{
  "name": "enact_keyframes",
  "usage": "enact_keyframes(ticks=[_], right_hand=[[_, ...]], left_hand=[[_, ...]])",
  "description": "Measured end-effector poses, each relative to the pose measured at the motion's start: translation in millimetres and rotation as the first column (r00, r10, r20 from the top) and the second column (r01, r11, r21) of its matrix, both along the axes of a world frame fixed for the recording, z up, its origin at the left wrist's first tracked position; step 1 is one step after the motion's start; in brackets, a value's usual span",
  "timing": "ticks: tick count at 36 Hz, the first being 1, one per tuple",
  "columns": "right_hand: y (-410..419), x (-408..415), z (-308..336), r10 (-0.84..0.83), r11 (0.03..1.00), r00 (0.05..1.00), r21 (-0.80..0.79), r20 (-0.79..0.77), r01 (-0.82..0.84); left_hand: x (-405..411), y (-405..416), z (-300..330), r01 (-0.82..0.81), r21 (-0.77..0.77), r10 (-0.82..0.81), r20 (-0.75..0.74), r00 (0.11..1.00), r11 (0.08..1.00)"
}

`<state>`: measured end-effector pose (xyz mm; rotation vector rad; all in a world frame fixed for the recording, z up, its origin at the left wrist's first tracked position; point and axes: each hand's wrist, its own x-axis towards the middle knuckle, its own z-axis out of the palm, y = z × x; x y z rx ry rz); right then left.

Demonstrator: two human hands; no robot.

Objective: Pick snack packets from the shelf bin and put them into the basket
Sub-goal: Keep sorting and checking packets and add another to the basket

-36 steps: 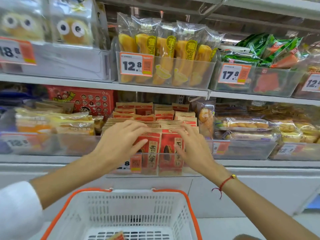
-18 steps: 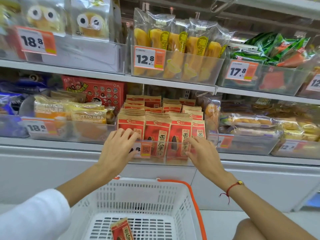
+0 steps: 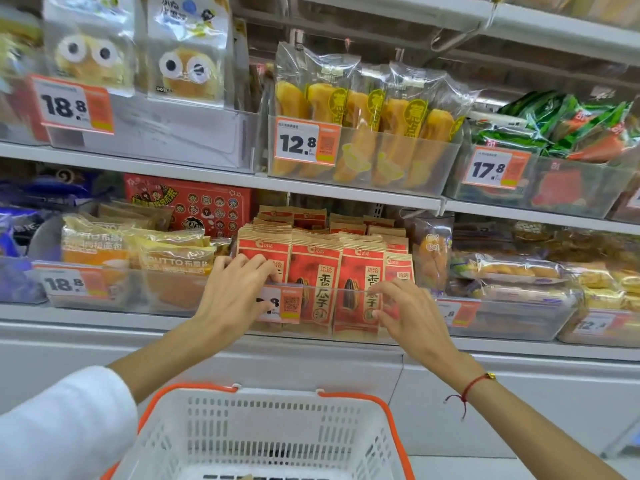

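Red and brown snack packets stand in rows in a clear shelf bin on the lower shelf. My left hand hooks its curled fingers over the bin's front rim at the left, fingertips against the front left packet. My right hand is at the bin's front right, fingertips on the rim and thumb on the clear front wall. Neither hand holds a free packet. The white basket with an orange rim sits below my hands; the tip of one packet shows at its bottom edge.
Neighbouring bins hold yellow bread packs on the left and pastry packs on the right. The shelf above carries bins of yellow snacks and green packs. A white cabinet front runs below the shelf.
Both hands drew back from on top of the packets to the bin's front wall and now hold it there. The view has come closer to the shelf.
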<state>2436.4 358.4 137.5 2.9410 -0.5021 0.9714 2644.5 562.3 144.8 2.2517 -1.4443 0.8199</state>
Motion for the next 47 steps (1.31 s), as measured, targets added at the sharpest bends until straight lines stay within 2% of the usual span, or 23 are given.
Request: enact_keyframes(ticks=[5, 16, 21, 24, 30, 39, 42, 45, 47], right_hand=[[-16.5, 17.3, 0.6, -0.031, 0.999, 0.999, 0.029, -0.014, 0.032], [-41.3, 52.6, -11.2, -0.077, 0.996, 0.994, 0.037, -0.078, 0.08], [-41.5, 49.3, -25.2, -0.082, 0.997, 0.992, -0.021, -0.101, 0.08], [-37.6, 49.3, -32.4, -0.099, 0.995, 0.993, -0.038, -0.059, 0.097], [-31.0, 48.2, -35.2, -0.157, 0.987, 0.987, -0.03, -0.047, 0.155], [-26.9, 41.9, -34.4, -0.138, 0.99, 0.983, 0.024, -0.121, 0.141], [-28.3, 40.4, -34.0, -0.136, 0.99, 0.989, -0.035, -0.06, 0.134], [-32.6, 46.8, -31.4, -0.141, 0.988, 0.989, -0.066, 0.032, 0.143], [-33.5, 55.6, -26.0, -0.128, 0.988, 0.992, -0.079, 0.012, 0.129]], left_hand=[[8.2, -18.9, 3.2, -0.018, 0.074, 0.019, -0.008, 1.0, 0.997], [40.5, -56.2, -14.7, -0.076, 0.114, 0.075, 0.02, 0.997, 0.991], [41.9, -56.3, -30.2, -0.073, 0.142, 0.062, 0.082, 0.995, 0.987], [39.0, -54.8, -33.2, -0.084, 0.13, 0.071, 0.102, 0.992, 0.988], [29.8, -49.9, -29.7, -0.086, 0.176, 0.075, 0.066, 0.995, 0.981], [21.3, -36.8, -26.3, -0.076, 0.256, 0.074, 0.018, 0.997, 0.964], [22.0, -33.5, -22.3, -0.044, 0.217, 0.026, 0.084, 0.996, 0.975], [23.8, -37.8, -16.3, 0.014, 0.088, -0.029, 0.17, 0.985, 0.996], [23.5, -43.4, -9.9, 0.032, 0.077, -0.047, 0.202, 0.978, 0.996]])
